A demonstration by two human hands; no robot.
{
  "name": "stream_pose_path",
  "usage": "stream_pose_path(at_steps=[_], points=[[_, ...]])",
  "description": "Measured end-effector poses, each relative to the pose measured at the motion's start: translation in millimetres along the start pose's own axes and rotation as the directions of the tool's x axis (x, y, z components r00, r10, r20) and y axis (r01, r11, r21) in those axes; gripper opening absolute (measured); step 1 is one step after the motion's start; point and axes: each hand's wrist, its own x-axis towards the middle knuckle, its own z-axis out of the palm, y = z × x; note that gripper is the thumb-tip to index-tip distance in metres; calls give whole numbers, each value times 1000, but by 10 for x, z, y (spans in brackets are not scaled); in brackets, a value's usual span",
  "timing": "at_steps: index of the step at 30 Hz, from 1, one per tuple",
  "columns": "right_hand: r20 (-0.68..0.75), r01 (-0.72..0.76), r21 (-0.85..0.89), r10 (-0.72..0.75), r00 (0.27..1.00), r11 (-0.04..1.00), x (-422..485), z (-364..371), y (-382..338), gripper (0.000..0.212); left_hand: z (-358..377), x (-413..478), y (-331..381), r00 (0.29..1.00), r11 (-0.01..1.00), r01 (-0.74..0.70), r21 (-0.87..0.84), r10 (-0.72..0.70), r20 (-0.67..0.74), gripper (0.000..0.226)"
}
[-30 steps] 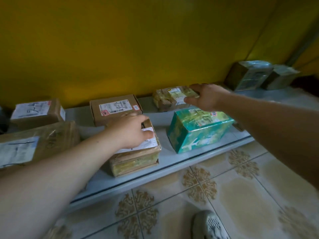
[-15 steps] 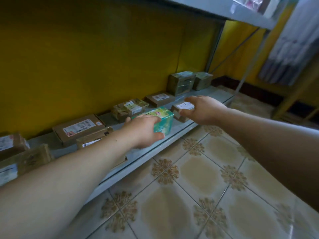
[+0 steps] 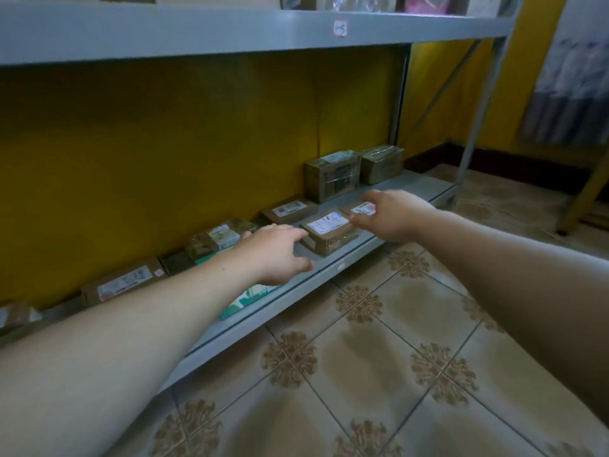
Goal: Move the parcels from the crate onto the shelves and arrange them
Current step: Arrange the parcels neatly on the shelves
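Note:
My left hand (image 3: pixel 275 253) hovers palm down with fingers spread over a green box (image 3: pixel 252 298) at the front of the grey bottom shelf (image 3: pixel 342 267); its fingertips reach the left edge of a brown taped parcel (image 3: pixel 331 234) with a white label. My right hand (image 3: pixel 393 216) is just right of that parcel, finger and thumb closed around a small white-labelled parcel (image 3: pixel 362 208). The crate is out of view.
More parcels line the back of the shelf: a flat brown one (image 3: pixel 290 208), a taped one (image 3: pixel 217 240), a long one (image 3: pixel 123 285), and two taller boxes (image 3: pixel 331 179) (image 3: pixel 382 163) at the right end. An upper shelf (image 3: pixel 230 31) overhangs. Patterned floor tiles (image 3: pixel 379 341) lie below.
My view has risen and pulled back, showing the upper shelf. My left hand has slid right off the green box towards the brown parcel. My right hand stays on the small labelled parcel.

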Motion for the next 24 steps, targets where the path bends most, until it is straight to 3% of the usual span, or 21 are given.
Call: stream_pose_path(at_steps=[10, 19, 24], points=[[60, 6, 71, -11, 998, 997, 319, -19, 1084, 70, 68, 687, 1046, 994, 997, 67, 28, -69, 80, 71], [28, 15, 113, -18, 999, 994, 785, 325, 1397, 62, 422, 1296, 838, 996, 1000, 26, 15, -27, 86, 69], [15, -21, -65, 23, 1000, 998, 1322, 591, 1560, 66, 777, 2032, 548, 998, 998, -43, 51, 41, 42, 69]])
